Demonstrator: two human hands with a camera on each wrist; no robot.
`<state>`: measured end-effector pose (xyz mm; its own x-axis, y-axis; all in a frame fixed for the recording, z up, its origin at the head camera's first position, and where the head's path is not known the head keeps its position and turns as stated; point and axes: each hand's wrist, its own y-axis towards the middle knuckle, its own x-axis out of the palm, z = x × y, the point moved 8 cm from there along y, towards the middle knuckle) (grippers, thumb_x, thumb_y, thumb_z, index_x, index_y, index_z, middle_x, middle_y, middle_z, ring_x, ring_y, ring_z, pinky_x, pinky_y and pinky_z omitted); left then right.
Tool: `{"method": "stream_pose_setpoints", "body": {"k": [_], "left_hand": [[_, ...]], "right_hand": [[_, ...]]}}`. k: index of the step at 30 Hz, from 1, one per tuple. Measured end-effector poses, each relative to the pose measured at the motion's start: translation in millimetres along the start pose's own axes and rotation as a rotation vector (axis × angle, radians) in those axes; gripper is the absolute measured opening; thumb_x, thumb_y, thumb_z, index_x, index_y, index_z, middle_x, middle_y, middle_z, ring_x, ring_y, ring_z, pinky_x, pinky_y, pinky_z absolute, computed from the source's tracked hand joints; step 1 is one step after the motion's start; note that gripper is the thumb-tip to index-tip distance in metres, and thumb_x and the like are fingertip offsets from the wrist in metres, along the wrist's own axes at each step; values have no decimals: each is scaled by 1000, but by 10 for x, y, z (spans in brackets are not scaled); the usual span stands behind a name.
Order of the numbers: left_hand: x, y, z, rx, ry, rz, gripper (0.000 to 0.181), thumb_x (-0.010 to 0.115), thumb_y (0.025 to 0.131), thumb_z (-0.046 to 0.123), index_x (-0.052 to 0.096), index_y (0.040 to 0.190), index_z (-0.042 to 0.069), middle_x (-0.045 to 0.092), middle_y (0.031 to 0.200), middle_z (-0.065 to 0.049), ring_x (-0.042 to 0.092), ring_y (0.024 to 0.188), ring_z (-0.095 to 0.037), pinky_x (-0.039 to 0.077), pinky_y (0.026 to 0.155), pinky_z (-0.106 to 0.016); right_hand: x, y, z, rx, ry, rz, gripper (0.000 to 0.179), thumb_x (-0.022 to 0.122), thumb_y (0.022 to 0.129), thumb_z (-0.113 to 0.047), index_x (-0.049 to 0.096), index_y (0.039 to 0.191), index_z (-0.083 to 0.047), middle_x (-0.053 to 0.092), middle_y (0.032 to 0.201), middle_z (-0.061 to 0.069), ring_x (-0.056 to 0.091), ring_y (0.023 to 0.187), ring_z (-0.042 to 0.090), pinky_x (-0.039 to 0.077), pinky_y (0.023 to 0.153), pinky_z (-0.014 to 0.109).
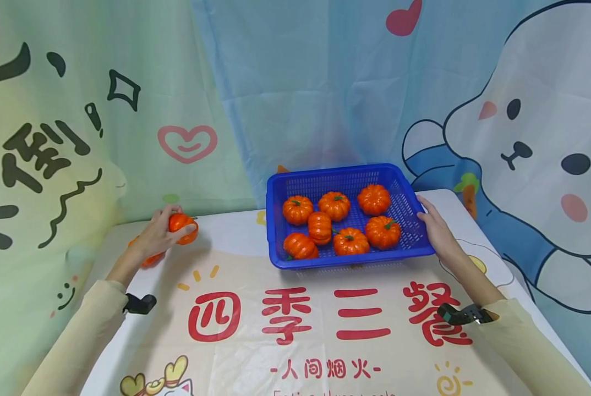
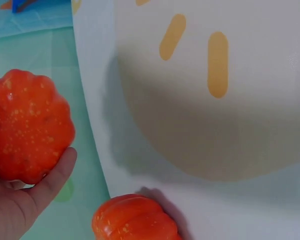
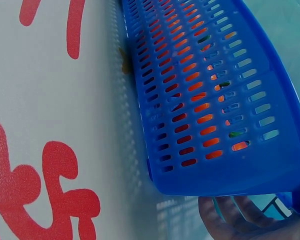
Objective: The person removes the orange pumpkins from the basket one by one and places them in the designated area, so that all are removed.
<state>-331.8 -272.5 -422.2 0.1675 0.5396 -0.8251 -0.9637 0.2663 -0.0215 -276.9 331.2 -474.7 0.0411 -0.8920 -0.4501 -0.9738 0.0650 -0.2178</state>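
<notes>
Blue basket (image 1: 350,262) is holding seven orange pumpkins (image 1: 351,242); right hand (image 1: 440,232) is gripping its right end; left hand (image 1: 158,234) is holding another pumpkin (image 2: 32,127), well left; one more pumpkin (image 2: 135,220) is lying on the table (image 1: 231,234).

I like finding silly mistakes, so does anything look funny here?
Yes, a little: two pumpkins in the left half of the blue basket lie tipped on their sides, while most others there sit stem-up.
</notes>
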Motion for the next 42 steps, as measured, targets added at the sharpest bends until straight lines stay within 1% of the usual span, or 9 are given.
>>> {"method": "stream_pose_setpoints", "body": {"k": [3, 7, 17, 20, 24, 28, 33, 38, 42], "left_hand": [[-4, 6, -11, -15, -8, -8, 50, 56, 98, 36, 34, 132, 7, 38, 120, -29, 45, 109, -42, 49, 81, -46], [-9, -1, -19, -37, 4, -18, 47, 56, 97, 35, 34, 129, 10, 36, 122, -28, 47, 106, -43, 48, 80, -46], [0, -20, 11, -27, 15, -26, 44, 65, 91, 32, 38, 116, 7, 33, 124, -27, 50, 104, -41, 50, 77, -39], [4, -20, 21, -21, 11, -24, 44, 66, 91, 30, 38, 115, 6, 33, 125, -28, 49, 105, -42, 51, 78, -41], [6, -18, 23, -14, 8, -17, 44, 66, 91, 28, 38, 116, 5, 38, 118, -27, 48, 104, -40, 49, 74, -34], [17, -11, 14, -16, 9, -20, 48, 66, 91, 27, 38, 123, 6, 43, 116, -26, 47, 105, -39, 47, 72, -30], [39, -3, -10, -46, 34, -28, 60, 66, 90, 34, 37, 134, 6, 42, 124, -28, 49, 107, -40, 52, 80, -40], [51, -12, -65, -105, 57, -27, 67, 68, 87, 41, 37, 130, 0, 42, 124, -24, 49, 106, -36, 53, 81, -42], [47, -7, -85, -118, 37, -16, 70, 69, 86, 41, 35, 129, -2, 41, 124, -25, 50, 105, -37, 53, 78, -39]], "right_hand": [[-1, 2, 1, 1, 4, -2, 57, 16, 104, -40, -6, 156, -30, 6, 162, 23, 22, 140, 53, 23, 109, 73], [-1, 5, -3, 0, 11, -5, 57, 16, 104, -40, -7, 156, -31, 7, 162, 23, 23, 140, 53, 23, 108, 72], [9, -16, -13, 4, 7, -2, 57, 17, 104, -40, -5, 156, -29, 7, 162, 22, 23, 140, 53, 23, 108, 72], [12, -18, -17, 4, 4, 1, 57, 17, 104, -40, -5, 156, -29, 6, 162, 21, 22, 140, 53, 23, 108, 72], [9, -16, -17, 7, 2, 4, 57, 17, 104, -40, -4, 156, -29, 6, 162, 21, 23, 140, 53, 23, 108, 73], [7, -12, -8, 12, 0, 4, 57, 17, 104, -40, -4, 156, -29, 6, 162, 21, 22, 140, 53, 23, 108, 72], [6, -9, -3, 12, 1, 7, 57, 17, 104, -40, -5, 156, -30, 6, 163, 20, 22, 141, 53, 23, 109, 72], [4, -8, -8, 9, 8, 7, 57, 17, 104, -40, -5, 156, -29, 5, 163, 20, 22, 141, 52, 22, 109, 72], [5, -8, -10, 8, 12, 6, 57, 17, 104, -40, -5, 156, -29, 5, 163, 20, 22, 141, 52, 22, 109, 72]]}}
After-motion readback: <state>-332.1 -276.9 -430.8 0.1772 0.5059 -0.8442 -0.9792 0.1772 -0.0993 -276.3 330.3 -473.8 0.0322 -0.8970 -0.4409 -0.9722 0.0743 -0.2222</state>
